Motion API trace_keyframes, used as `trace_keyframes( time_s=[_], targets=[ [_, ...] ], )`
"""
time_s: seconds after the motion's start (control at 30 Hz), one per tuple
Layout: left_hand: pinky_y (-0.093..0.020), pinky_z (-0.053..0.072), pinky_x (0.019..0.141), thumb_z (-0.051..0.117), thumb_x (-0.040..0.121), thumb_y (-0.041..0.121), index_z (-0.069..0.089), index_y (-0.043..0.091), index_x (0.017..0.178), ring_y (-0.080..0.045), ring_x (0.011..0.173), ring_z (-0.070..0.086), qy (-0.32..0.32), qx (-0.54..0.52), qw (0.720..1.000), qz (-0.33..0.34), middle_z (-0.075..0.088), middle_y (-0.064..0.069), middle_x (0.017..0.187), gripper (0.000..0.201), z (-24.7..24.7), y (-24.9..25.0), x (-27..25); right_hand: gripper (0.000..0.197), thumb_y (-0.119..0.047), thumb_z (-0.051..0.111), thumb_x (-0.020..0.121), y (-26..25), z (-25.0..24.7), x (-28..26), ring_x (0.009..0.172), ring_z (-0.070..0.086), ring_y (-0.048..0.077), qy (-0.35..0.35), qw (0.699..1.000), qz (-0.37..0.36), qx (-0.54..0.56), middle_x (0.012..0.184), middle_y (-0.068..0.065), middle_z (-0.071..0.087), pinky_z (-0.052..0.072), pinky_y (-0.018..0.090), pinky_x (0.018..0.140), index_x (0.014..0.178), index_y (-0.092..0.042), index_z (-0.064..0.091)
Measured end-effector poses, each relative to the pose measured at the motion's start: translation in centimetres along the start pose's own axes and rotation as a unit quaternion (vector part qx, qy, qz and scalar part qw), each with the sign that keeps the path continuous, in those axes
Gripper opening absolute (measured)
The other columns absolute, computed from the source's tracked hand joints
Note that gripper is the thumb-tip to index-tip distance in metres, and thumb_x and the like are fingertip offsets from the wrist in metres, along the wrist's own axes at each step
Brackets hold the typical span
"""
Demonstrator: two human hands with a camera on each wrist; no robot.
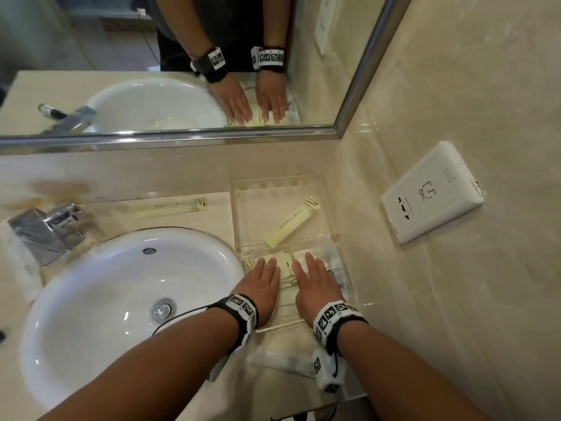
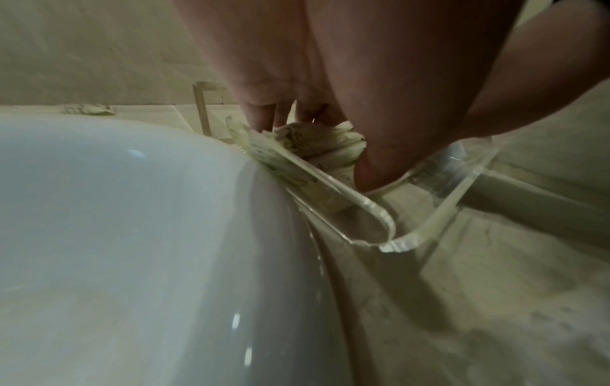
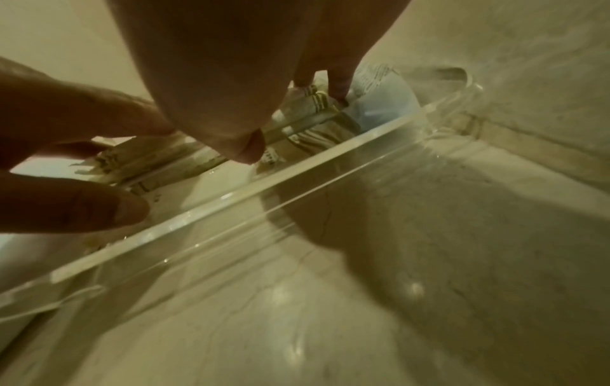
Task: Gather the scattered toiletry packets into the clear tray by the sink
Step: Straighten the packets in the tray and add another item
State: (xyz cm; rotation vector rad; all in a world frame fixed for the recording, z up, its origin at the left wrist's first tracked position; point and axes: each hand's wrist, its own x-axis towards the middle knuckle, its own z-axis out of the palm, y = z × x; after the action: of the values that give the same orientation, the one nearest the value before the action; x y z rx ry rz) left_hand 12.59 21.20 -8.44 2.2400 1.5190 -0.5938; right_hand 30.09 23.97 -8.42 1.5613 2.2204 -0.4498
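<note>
A clear tray (image 1: 280, 327) stands on the counter right of the sink (image 1: 121, 299). Several cream packets with olive stripes (image 1: 287, 262) lie in its near part. My left hand (image 1: 265, 278) and right hand (image 1: 314, 279) lie flat, side by side, on them with fingers straight. A long cream packet (image 1: 293, 221) lies slantwise in the tray's far part. Another long packet (image 1: 171, 208) lies on the counter behind the sink. In the left wrist view my left hand (image 2: 297, 78) presses the crumpled packets (image 2: 317, 141) inside the rim (image 2: 389, 245). The right wrist view shows my right hand (image 3: 231, 78) on striped packets (image 3: 313, 104).
A chrome tap (image 1: 48, 229) stands at the left of the sink. A clear plastic packet (image 1: 282, 361) lies on the counter near the front edge, under my right wrist. A white wall socket (image 1: 431, 192) is on the right wall, close to the tray. A mirror (image 1: 151, 71) runs behind.
</note>
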Motion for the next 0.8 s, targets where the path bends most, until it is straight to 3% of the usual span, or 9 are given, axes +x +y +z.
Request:
trace_keyframes(
  time_s=[0.27, 0.43, 0.6, 0.67, 0.8],
  targets=[
    [-0.048, 0.007, 0.122, 0.034, 0.093, 0.015, -0.007, 0.001, 0.153, -0.039, 0.147, -0.013, 0.003, -0.020, 1.000, 0.002, -0.015, -0.020, 0.160, 0.073, -0.8, -0.1, -0.5, 0.077, -0.027, 0.043, 0.095, 0.6, -0.7, -0.1, 0.154, -0.006, 0.028, -0.008, 0.999, -0.016, 0.029, 0.168, 0.005, -0.014, 0.011, 0.047, 0.125, 0.160, -0.028, 0.001],
    [-0.048, 0.010, 0.122, 0.036, 0.092, 0.015, 0.001, 0.002, 0.154, -0.037, 0.149, -0.007, 0.038, -0.040, 0.999, 0.002, -0.007, -0.018, 0.162, 0.073, -1.7, -0.9, -1.1, 0.074, -0.034, 0.050, 0.091, 0.3, -2.4, -0.2, 0.153, 0.009, 0.026, 0.051, 0.997, 0.005, 0.060, 0.167, 0.005, 0.008, 0.024, 0.045, 0.121, 0.158, -0.027, 0.017],
    [-0.049, 0.021, 0.118, 0.048, 0.085, 0.018, 0.017, -0.002, 0.152, -0.040, 0.147, 0.011, 0.095, -0.048, 0.994, 0.007, 0.013, -0.021, 0.160, 0.076, -1.9, -2.6, -2.3, 0.059, -0.035, 0.054, 0.088, -1.2, -6.0, 2.2, 0.135, 0.040, 0.027, 0.135, 0.989, 0.014, 0.051, 0.155, 0.001, 0.036, 0.041, 0.044, 0.106, 0.146, -0.026, 0.044],
    [-0.048, 0.020, 0.119, 0.050, 0.084, 0.021, 0.016, 0.001, 0.152, -0.038, 0.148, 0.009, 0.093, -0.053, 0.994, -0.006, 0.011, -0.020, 0.160, 0.079, -1.8, -3.2, -2.7, 0.049, -0.032, 0.053, 0.088, -1.8, -7.4, 3.5, 0.122, 0.049, 0.026, 0.119, 0.991, 0.033, 0.056, 0.144, 0.001, 0.045, 0.048, 0.042, 0.095, 0.137, -0.024, 0.052],
    [-0.048, 0.022, 0.118, 0.052, 0.085, 0.020, 0.016, 0.004, 0.153, -0.036, 0.148, 0.009, 0.100, -0.077, 0.992, -0.016, 0.011, -0.017, 0.161, 0.079, -1.8, -4.1, -3.4, 0.046, -0.017, 0.055, 0.088, -2.1, -8.4, 4.5, 0.113, 0.051, 0.026, 0.062, 0.993, 0.073, 0.074, 0.133, 0.006, 0.043, 0.055, 0.040, 0.084, 0.133, -0.023, 0.051]
  ],
)
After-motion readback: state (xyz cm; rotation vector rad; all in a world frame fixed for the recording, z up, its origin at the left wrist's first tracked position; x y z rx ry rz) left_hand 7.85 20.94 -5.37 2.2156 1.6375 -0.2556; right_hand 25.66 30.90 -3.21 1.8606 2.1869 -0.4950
